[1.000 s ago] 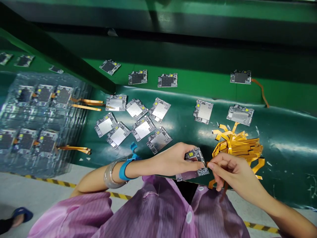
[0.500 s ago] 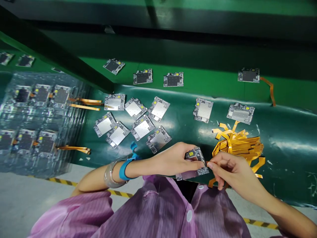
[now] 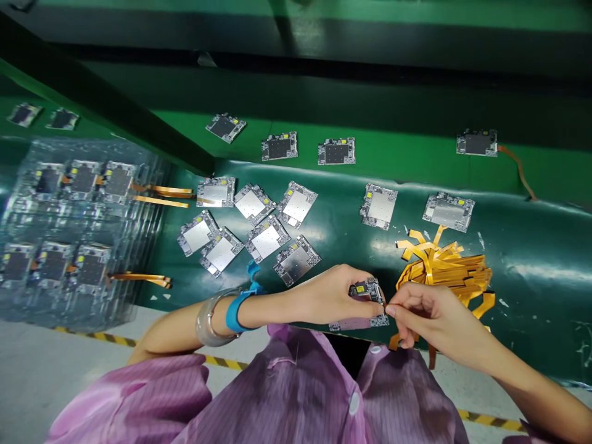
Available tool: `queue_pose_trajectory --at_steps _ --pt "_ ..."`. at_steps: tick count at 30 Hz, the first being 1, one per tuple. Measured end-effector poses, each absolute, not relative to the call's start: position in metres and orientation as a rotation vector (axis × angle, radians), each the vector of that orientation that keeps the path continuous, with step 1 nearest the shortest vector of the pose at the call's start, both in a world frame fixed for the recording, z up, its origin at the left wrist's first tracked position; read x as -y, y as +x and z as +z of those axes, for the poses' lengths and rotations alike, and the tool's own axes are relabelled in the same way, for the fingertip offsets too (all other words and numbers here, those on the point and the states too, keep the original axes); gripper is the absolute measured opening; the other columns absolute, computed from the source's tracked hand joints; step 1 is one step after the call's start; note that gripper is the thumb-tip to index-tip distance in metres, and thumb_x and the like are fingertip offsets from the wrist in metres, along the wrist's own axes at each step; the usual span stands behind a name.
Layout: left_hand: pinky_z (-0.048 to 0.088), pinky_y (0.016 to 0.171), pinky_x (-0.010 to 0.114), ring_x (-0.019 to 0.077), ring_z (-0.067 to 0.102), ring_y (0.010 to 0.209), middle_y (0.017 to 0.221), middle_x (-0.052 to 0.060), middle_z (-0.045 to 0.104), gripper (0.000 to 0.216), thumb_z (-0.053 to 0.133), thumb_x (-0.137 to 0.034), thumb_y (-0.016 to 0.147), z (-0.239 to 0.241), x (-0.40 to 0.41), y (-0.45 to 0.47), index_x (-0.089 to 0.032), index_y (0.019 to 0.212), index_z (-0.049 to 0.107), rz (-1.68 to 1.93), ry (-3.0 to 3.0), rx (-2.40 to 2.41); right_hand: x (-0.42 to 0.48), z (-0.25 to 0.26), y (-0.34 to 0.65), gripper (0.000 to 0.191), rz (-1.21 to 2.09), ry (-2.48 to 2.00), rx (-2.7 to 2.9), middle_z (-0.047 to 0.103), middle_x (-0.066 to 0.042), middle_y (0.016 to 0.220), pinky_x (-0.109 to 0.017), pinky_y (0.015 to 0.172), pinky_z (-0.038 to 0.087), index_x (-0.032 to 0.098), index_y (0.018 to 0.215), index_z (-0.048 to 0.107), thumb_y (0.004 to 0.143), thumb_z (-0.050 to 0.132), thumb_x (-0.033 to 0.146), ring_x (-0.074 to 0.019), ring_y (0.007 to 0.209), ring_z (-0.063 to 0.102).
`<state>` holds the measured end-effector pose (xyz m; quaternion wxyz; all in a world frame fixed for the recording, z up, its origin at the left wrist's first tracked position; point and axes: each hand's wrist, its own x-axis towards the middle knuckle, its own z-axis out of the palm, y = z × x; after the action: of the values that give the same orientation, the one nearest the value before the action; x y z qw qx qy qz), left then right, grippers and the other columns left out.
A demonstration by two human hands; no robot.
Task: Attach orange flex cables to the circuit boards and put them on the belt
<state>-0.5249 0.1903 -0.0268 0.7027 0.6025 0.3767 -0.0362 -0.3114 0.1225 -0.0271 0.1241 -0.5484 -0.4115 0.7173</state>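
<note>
My left hand (image 3: 330, 296) is closed on a circuit board (image 3: 358, 322) near the bench's front edge, with fingers and thumb covering much of it. My right hand (image 3: 430, 317) pinches the end of an orange flat ribbon cable (image 3: 431, 356) against the board's right edge. Most of that cable is hidden by the hand; a tail hangs below it. Whether the cable end sits in the board's connector, I cannot tell. Just behind my right hand lies a pile of orange ribbon cables (image 3: 448, 268).
Several loose boards, among them one board (image 3: 296, 260), lie left of my hands. Two more boards (image 3: 379, 206) lie behind the cable pile. A clear plastic tray (image 3: 124, 308) at left holds boards with cables. Boards lie on a green belt (image 3: 402, 154) behind. A green post (image 3: 139, 117) slants across.
The boards on the green belt have shifted right. My right fingertips have moved slightly left at the board's edge, and a cable tail now shows under that hand. My left hand keeps its grip.
</note>
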Motion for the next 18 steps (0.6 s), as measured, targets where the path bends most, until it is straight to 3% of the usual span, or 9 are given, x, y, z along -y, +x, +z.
queue_pose_trajectory --at_steps 9,11,15,18 --pt "0.026 0.049 0.022 0.0086 0.038 0.058 0.060 -0.007 0.044 0.025 0.071 -0.033 0.072 -0.042 -0.191 -0.516 -0.016 0.064 0.055 -0.053 1.302 -0.882 -0.123 -0.027 -0.311 0.028 2.107 -1.603 1.202 0.066 0.001 0.063 -0.023 0.055 0.051 0.019 0.079 0.060 0.090 0.064 0.045 -0.0118 0.056 0.064" --pt "0.026 0.050 0.022 0.0087 0.037 0.058 0.060 -0.007 0.043 0.026 0.071 -0.033 0.071 -0.046 -0.191 -0.515 -0.016 0.063 0.053 -0.017 1.322 -0.888 -0.123 -0.031 -0.309 0.027 2.055 -1.611 1.256 0.067 0.001 0.066 -0.023 0.059 0.052 0.019 0.080 0.060 0.091 0.064 0.044 -0.0128 0.060 0.064" --pt "0.026 0.051 0.023 0.0093 0.037 0.059 0.060 -0.007 0.041 0.028 0.067 -0.034 0.077 -0.041 -0.190 -0.514 -0.017 0.063 0.050 0.044 1.425 -0.873 -0.127 -0.037 -0.307 0.018 1.819 -1.590 1.464 0.070 -0.001 0.088 -0.025 0.070 0.051 0.020 0.088 0.066 0.089 0.068 0.038 -0.0153 0.079 0.065" --pt "0.029 0.052 0.024 0.0100 0.039 0.058 0.063 -0.007 0.045 0.018 0.061 -0.032 0.083 -0.028 -0.193 -0.512 -0.018 0.076 0.052 0.101 1.541 -0.927 -0.136 -0.039 -0.308 0.020 1.850 -1.547 1.414 0.068 0.001 0.080 -0.023 0.064 0.048 0.019 0.089 0.067 0.084 0.074 0.038 -0.0134 0.071 0.062"
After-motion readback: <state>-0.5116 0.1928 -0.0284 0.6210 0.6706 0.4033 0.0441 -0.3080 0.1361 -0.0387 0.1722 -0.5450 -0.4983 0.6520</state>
